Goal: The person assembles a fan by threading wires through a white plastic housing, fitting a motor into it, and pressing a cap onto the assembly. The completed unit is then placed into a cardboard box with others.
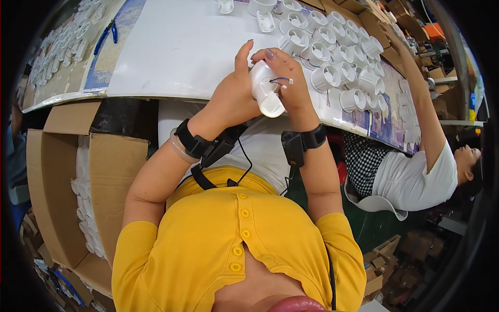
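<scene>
Left hand [232,91] and right hand [293,78], half-curled, hold a white part [263,86] by the near edge of the table [171,57]

White, curved plastic part with thin wires [262,83]: no lettering can be read
White, round plastic cups in rows [326,78]: no markings can be made out
Open brown cardboard box [117,192]: no print can be read
Black, boxy wrist device [294,149]: no label can be deciphered
Small brown cartons [382,261]: too blurred to be read

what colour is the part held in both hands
The held part is white, best seen in the head view.
</scene>
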`<state>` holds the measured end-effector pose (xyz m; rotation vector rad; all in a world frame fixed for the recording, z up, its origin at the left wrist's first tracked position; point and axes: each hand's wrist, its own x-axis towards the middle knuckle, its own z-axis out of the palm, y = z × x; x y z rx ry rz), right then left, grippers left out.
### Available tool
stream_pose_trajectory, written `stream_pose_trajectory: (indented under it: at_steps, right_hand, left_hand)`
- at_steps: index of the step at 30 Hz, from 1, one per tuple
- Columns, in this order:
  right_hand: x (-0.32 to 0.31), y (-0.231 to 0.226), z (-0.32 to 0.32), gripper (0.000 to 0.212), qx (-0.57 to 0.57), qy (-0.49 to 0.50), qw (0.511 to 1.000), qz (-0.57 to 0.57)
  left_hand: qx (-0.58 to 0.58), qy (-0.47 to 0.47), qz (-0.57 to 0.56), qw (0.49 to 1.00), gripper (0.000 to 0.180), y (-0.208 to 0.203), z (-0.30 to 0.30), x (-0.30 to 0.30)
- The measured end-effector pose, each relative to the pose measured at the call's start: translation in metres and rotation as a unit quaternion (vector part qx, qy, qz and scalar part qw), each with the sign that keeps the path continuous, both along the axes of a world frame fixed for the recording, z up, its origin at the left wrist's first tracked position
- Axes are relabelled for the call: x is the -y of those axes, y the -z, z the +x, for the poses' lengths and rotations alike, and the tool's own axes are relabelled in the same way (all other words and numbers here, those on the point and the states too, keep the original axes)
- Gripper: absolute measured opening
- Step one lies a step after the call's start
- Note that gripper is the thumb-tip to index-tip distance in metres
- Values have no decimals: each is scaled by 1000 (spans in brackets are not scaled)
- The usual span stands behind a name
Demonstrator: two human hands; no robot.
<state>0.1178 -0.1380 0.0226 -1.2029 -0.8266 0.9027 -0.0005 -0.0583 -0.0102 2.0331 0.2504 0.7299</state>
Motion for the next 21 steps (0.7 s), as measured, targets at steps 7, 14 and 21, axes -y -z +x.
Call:
stream_pose_trajectory:
  at_steps: [7, 14, 21]
  right_hand:
    - [-6, 6, 3, 15, -58, 29, 998, -7]
    - [-7, 8, 4, 16, -28, 31, 999, 19]
    - [-6, 8, 7, 22, -18, 23, 999, -24]
  left_hand:
    - [-24, 8, 0, 1000, 106, 3, 4, -4]
    - [-51, 27, -20, 998, 102, -3, 2, -8]
    - [-67, 27, -35, 997, 100, -3, 3, -8]
